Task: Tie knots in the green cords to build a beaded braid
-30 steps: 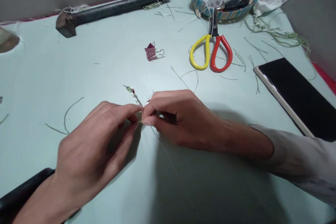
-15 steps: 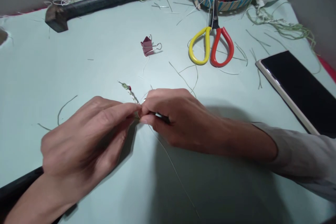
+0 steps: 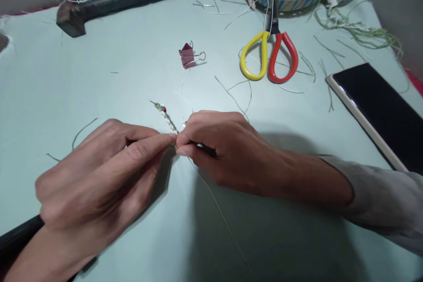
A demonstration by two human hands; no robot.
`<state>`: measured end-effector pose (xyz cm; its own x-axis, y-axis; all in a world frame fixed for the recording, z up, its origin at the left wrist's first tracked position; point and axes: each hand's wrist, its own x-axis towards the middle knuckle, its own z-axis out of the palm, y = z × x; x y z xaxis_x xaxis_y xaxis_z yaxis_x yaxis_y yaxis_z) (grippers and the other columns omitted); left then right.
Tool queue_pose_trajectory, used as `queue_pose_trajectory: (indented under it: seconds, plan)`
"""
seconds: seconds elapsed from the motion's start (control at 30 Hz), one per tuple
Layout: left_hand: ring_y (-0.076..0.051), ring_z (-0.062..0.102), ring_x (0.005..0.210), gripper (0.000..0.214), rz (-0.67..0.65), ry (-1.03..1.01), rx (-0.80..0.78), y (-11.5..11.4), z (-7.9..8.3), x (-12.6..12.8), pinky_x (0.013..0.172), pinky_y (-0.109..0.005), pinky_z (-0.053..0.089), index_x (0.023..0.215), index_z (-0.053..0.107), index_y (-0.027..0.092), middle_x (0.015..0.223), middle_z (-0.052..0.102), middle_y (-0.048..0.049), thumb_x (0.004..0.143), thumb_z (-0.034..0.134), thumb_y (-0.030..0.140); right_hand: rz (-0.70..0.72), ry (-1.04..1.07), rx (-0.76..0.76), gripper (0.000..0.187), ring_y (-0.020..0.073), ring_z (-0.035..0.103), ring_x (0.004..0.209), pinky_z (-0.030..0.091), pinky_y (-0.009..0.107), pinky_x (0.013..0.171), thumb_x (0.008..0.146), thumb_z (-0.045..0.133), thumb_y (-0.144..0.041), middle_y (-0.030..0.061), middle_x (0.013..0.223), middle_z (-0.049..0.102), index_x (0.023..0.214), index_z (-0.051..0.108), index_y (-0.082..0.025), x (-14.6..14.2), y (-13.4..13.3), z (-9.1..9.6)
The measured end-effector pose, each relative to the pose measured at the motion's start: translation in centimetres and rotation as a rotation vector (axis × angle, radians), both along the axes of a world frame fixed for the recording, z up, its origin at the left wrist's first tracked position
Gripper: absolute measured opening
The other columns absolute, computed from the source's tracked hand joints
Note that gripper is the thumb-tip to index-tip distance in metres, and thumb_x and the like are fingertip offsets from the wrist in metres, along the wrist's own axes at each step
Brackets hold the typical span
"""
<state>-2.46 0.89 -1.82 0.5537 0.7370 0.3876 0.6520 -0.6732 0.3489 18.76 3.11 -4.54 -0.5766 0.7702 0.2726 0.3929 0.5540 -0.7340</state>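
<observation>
Between my two hands runs a thin braided cord (image 3: 168, 120), white and green, with a green loop and a small red spot at its far end. My left hand (image 3: 109, 172) pinches the near end of this cord between thumb and fingers. Close against it, my right hand (image 3: 221, 147) is closed, thumb and index finger pressed together at the same spot; the strands in its grip are mostly hidden. From under the right fingertips a thin pale thread (image 3: 220, 211) trails over the table toward the front.
Beyond the hands lie a maroon binder clip (image 3: 187, 57) and scissors (image 3: 276, 55) with yellow and red handles. A phone (image 3: 380, 110) rests at right. At the back are a hammer-like tool (image 3: 142, 0), a basket (image 3: 297, 3) and green cords (image 3: 366, 31). Thread scraps dot the table (image 3: 125, 92).
My left hand's knuckles have shifted left and the wrist has turned slightly, its fingertips still at the cord. My right hand stays nearly in place. The whole view has shifted slightly.
</observation>
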Motion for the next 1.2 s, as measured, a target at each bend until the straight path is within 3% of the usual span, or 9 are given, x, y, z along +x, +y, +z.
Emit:
queue_pose_trajectory:
  seconds: [0.17, 0.27, 0.4, 0.53, 0.67, 0.83, 0.97, 1.07, 1.2]
  plan:
    - [-0.019, 0.065, 0.074, 0.031, -0.029, 0.048, 0.000, 0.0, 0.1, -0.5, 0.063, -0.036, 0.050, 0.113, 0.072, 0.026, 0.092, 0.073, -0.0077, 0.088, 0.063, 0.011, -0.017, -0.007, 0.019, 0.019, 0.0116, 0.056, 0.074, 0.038, 0.027, 0.067, 0.096, 0.049, -0.015, -0.0005, 0.081, 0.066, 0.083, 0.064, -0.018, 0.0, 0.0, 0.1]
    - [-0.019, 0.061, 0.076, 0.026, 0.020, 0.002, -0.007, 0.1, -0.1, -0.4, 0.066, -0.037, 0.047, 0.109, 0.072, 0.028, 0.089, 0.071, -0.0049, 0.091, 0.061, 0.012, -0.021, -0.001, 0.031, 0.021, 0.0111, 0.055, 0.073, 0.039, 0.027, 0.067, 0.097, 0.048, -0.016, -0.0010, 0.080, 0.065, 0.084, 0.064, -0.017, 0.0, 0.0, 0.2]
    - [-0.016, 0.062, 0.085, 0.019, 0.121, -0.116, -0.145, 0.0, -0.7, -0.3, 0.069, -0.032, 0.047, 0.103, 0.074, 0.028, 0.094, 0.065, -0.0010, 0.093, 0.065, 0.015, -0.036, 0.012, 0.049, 0.020, 0.0110, 0.056, 0.076, 0.041, 0.026, 0.070, 0.097, 0.048, -0.014, 0.0002, 0.084, 0.067, 0.090, 0.067, -0.015, 0.1, -0.1, 0.2]
    - [-0.014, 0.061, 0.090, 0.015, 0.103, -0.149, -0.254, 0.0, -1.1, -0.5, 0.076, -0.027, 0.049, 0.101, 0.073, 0.028, 0.100, 0.064, 0.0017, 0.094, 0.068, 0.016, -0.028, 0.069, 0.080, 0.022, 0.0108, 0.059, 0.079, 0.045, 0.025, 0.072, 0.097, 0.047, -0.010, 0.0022, 0.089, 0.070, 0.095, 0.068, -0.013, 0.1, -0.2, -0.1]
    - [-0.014, 0.062, 0.092, 0.016, 0.111, -0.139, -0.260, -0.1, -1.2, -0.6, 0.079, -0.025, 0.050, 0.103, 0.072, 0.030, 0.101, 0.064, 0.0028, 0.095, 0.067, 0.017, -0.017, 0.065, 0.098, 0.022, 0.0101, 0.060, 0.079, 0.046, 0.024, 0.073, 0.097, 0.048, -0.009, 0.0008, 0.088, 0.070, 0.094, 0.069, -0.016, 0.1, -0.1, -0.2]
    - [-0.012, 0.061, 0.092, 0.012, 0.114, -0.138, -0.262, 0.1, -1.3, -0.5, 0.078, -0.022, 0.050, 0.102, 0.072, 0.030, 0.102, 0.064, 0.0032, 0.096, 0.066, 0.020, 0.013, 0.057, 0.133, 0.019, 0.0104, 0.060, 0.080, 0.047, 0.024, 0.072, 0.095, 0.053, -0.006, 0.0022, 0.090, 0.070, 0.103, 0.070, -0.009, 0.2, -0.2, -0.3]
    - [-0.012, 0.060, 0.093, 0.011, 0.123, -0.132, -0.257, 0.0, -1.4, -0.4, 0.080, -0.021, 0.049, 0.104, 0.071, 0.030, 0.103, 0.062, 0.0038, 0.098, 0.064, 0.024, 0.030, 0.002, 0.127, 0.020, 0.0131, 0.061, 0.086, 0.048, 0.027, 0.076, 0.097, 0.050, -0.009, 0.0024, 0.094, 0.071, 0.108, 0.067, -0.012, 0.1, -0.3, -0.4]
    - [-0.011, 0.060, 0.095, 0.011, 0.134, -0.114, -0.257, -0.1, -1.4, -0.4, 0.080, -0.022, 0.049, 0.100, 0.070, 0.030, 0.102, 0.062, 0.0039, 0.099, 0.061, 0.024, 0.035, -0.033, 0.122, 0.020, 0.0130, 0.058, 0.084, 0.047, 0.028, 0.075, 0.099, 0.048, -0.009, 0.0013, 0.089, 0.067, 0.107, 0.066, -0.014, 0.1, -0.3, -0.2]
    - [-0.012, 0.061, 0.096, 0.012, 0.132, -0.125, -0.218, -0.2, -1.4, -0.3, 0.080, -0.025, 0.048, 0.099, 0.069, 0.027, 0.101, 0.064, 0.0030, 0.098, 0.061, 0.019, 0.032, -0.058, 0.133, 0.021, 0.0114, 0.046, 0.072, 0.038, 0.028, 0.065, 0.099, 0.047, -0.009, -0.0017, 0.077, 0.053, 0.088, 0.065, -0.015, 0.1, -0.3, 0.1]
